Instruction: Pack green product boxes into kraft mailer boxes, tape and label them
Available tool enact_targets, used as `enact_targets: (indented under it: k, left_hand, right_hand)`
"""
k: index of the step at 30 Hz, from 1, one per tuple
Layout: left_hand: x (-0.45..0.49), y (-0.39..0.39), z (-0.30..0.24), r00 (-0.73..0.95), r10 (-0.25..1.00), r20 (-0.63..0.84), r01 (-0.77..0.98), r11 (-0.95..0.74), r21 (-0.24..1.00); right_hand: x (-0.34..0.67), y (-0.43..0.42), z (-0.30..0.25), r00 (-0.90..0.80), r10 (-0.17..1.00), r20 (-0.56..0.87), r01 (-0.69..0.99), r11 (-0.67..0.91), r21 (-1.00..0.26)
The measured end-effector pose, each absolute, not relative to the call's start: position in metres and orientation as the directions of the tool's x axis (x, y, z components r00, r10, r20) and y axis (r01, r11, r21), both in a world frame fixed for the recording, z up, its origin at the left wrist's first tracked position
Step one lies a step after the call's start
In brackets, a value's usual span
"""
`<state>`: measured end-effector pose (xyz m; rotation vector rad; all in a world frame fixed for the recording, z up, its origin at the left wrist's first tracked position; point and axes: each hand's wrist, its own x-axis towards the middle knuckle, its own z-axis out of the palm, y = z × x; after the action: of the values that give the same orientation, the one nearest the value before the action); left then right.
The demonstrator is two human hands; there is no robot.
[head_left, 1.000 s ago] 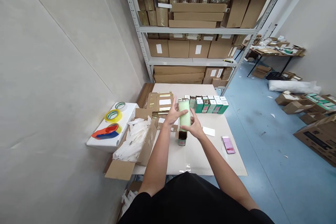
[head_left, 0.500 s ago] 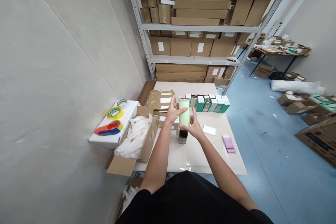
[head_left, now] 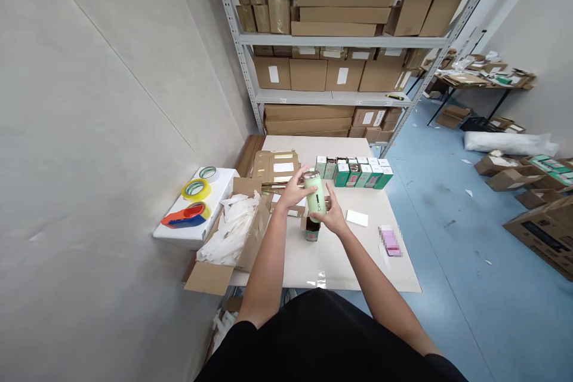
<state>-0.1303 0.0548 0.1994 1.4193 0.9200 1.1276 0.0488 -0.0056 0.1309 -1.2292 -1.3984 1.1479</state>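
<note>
Between my two hands is a light green tumbler (head_left: 316, 196) with a silver rim at its top and dark lettering on its side, tilted slightly. My left hand (head_left: 293, 191) grips its upper left side, thumb across the front. My right hand (head_left: 332, 213) holds it low on the right, with the thumb near its base. Just below the tumbler stands a small green box (head_left: 312, 234) with its top open and a dark inside. Behind the hands, several green and white boxes (head_left: 364, 173) stand in rows on the table (head_left: 340, 256).
Flattened cardboard (head_left: 275, 166) lies at the table's back left. An open carton (head_left: 250, 242) of white paper stands left, beside tape rolls (head_left: 196, 190) and a tape dispenser (head_left: 185, 216). A white card (head_left: 357, 218) and a pink item (head_left: 390, 241) lie right. Shelving (head_left: 331, 97) rises behind.
The tumbler has turned in my hands, so dark lettering now faces me, and its top leans a little to the left. Both hands still hold it above the open box.
</note>
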Motion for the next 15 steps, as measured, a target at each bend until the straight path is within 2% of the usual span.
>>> enact_targets:
  k: [4, 8, 12, 15]
  left_hand:
    - [-0.140, 0.064, 0.191, 0.315, 0.942, 0.119, 0.154, -0.175, 0.972]
    - [-0.141, 0.067, 0.171, 0.258, 0.961, 0.103, 0.308, -0.183, 0.934]
    - [-0.139, 0.062, 0.138, 0.191, 0.973, 0.132, 0.394, -0.199, 0.897]
    - [-0.137, 0.057, 0.110, 0.174, 0.977, 0.120, 0.407, -0.183, 0.895]
  right_hand:
    - [0.050, -0.004, 0.102, -0.117, 0.993, 0.026, 0.111, 0.040, -0.993]
    - [0.058, -0.002, 0.059, -0.166, 0.986, 0.024, 0.130, 0.046, -0.990]
    - [0.067, 0.002, 0.010, 0.039, 0.987, -0.159, 0.223, -0.164, -0.961]
    - [0.064, 0.004, -0.019, 0.173, 0.937, -0.305, 0.323, -0.346, -0.881]
